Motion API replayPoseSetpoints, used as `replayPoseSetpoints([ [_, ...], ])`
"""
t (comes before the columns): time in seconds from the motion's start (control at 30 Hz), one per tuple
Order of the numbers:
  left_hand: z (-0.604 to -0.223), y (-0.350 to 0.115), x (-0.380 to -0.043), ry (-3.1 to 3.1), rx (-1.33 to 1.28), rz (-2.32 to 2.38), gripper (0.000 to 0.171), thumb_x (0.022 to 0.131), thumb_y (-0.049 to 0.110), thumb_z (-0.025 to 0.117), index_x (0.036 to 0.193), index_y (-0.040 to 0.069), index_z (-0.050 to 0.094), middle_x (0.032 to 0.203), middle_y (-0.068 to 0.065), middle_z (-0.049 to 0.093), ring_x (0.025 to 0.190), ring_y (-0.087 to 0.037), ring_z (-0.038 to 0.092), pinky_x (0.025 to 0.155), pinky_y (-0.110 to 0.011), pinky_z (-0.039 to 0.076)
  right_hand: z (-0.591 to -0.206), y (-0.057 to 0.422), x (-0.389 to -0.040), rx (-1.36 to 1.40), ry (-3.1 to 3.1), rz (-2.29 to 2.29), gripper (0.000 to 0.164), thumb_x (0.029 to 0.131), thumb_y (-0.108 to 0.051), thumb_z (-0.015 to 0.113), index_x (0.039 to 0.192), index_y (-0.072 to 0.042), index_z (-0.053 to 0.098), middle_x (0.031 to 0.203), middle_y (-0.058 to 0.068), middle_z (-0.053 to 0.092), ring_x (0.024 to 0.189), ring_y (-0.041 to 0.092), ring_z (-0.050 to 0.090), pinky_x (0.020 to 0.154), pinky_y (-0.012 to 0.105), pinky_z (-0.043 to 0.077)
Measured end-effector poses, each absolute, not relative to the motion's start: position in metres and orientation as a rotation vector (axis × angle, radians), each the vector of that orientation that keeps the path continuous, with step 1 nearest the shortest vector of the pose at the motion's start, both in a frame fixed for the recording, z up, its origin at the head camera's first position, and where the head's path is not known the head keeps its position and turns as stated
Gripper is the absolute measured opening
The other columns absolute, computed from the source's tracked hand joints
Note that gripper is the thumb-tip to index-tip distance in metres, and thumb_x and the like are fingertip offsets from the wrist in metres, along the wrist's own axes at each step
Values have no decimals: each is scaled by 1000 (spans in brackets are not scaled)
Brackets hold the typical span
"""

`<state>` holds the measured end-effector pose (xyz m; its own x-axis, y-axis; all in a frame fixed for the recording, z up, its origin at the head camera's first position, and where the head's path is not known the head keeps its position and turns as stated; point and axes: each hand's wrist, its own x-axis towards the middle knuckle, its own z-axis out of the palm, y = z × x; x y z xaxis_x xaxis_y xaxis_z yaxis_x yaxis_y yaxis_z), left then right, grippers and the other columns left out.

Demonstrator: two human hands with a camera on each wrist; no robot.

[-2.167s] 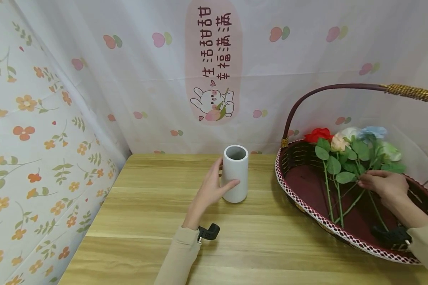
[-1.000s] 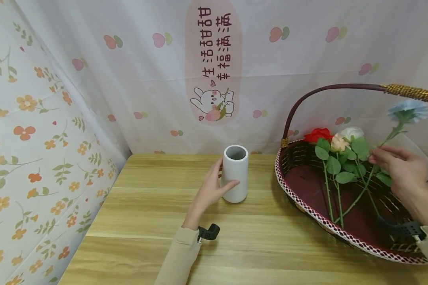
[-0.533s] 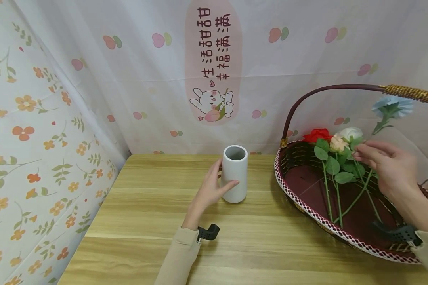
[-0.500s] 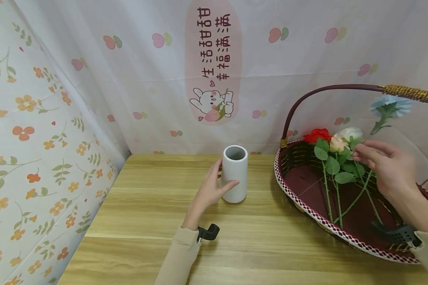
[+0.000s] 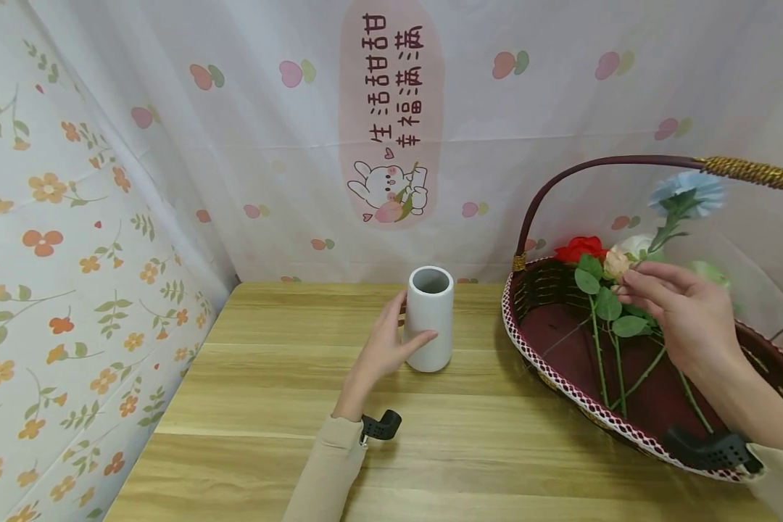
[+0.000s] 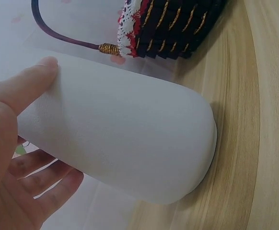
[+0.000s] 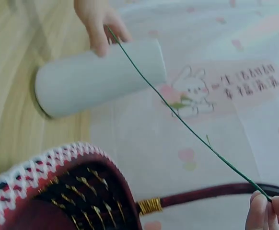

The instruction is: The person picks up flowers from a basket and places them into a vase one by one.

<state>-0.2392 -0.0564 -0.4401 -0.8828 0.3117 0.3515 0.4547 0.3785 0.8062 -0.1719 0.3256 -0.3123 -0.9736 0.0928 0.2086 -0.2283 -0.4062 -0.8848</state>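
And the left hand (image 5: 391, 337) is gripping the white vase (image 5: 433, 315) from its left side, thumb lying across the front, fingers curving behind. The vase itself is standing upright on the wooden table (image 5: 287, 406), mouth facing up, with no stem showing in its opening.

Over to the right of the vase, well apart from it, the right hand (image 5: 688, 304) is closing thumb and fingers in a pinch on the blue flower (image 5: 688, 194), just below its leaves. It's hanging above the basket (image 5: 564, 370), which is sitting right of the vase.

Now the line that matters: the flower is tilting, not matching the vase's upright axis. Its bloom is pointing up and away from the vase, while the thin stem (image 7: 197, 134) is slanting down and leftward, towards the vase's side. In the right wrist view that stem is crossing in front of the vase and the left hand; whether it's touching either, I can't tell. The left hand is the nearer one, already on the vase.

Farther right of the vase, inside the basket, the red rose (image 5: 581, 249) and peach rose (image 5: 616, 262) are lying with their blooms against the far rim, their stems running nearer the person.
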Motion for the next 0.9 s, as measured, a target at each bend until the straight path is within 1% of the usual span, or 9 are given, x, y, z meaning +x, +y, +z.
replayPoseSetpoints([
  [0.17,-441,-56,-239,-2478,-690,-1539,84,89,37,79,155,15,33,147,-5,46,128,-22,50,104,-41,49,-316,310,-167,228,-1686,2455,18,97,12,56,108,3,67,96,13,75,81,22,74,79,28,60],
  [0.4,-442,-56,-239,-2461,-694,-1523,85,89,37,79,156,15,33,146,-5,48,127,-22,52,103,-40,50,-321,290,-161,275,-1786,2413,17,97,9,59,110,1,68,98,10,75,82,20,74,78,27,60],
  [0.63,-441,-56,-239,-2453,-693,-1536,86,89,37,80,156,13,32,147,-7,48,127,-23,52,103,-40,49,-317,272,-156,305,-1876,2342,15,97,4,63,111,3,65,96,10,76,82,19,74,78,27,60],
  [0.8,-442,-56,-239,-2460,-691,-1535,86,89,37,80,156,13,32,147,-7,48,127,-23,52,103,-39,49,-311,262,-153,336,-1918,2302,15,96,4,64,111,1,67,95,10,75,81,19,74,77,27,60],
  [0.9,-443,-56,-240,-2460,-693,-1536,86,89,36,80,157,14,32,147,-7,47,128,-24,52,103,-41,50,-307,257,-152,357,-1969,2251,14,96,2,65,111,1,67,94,10,75,80,19,73,76,27,60],
])
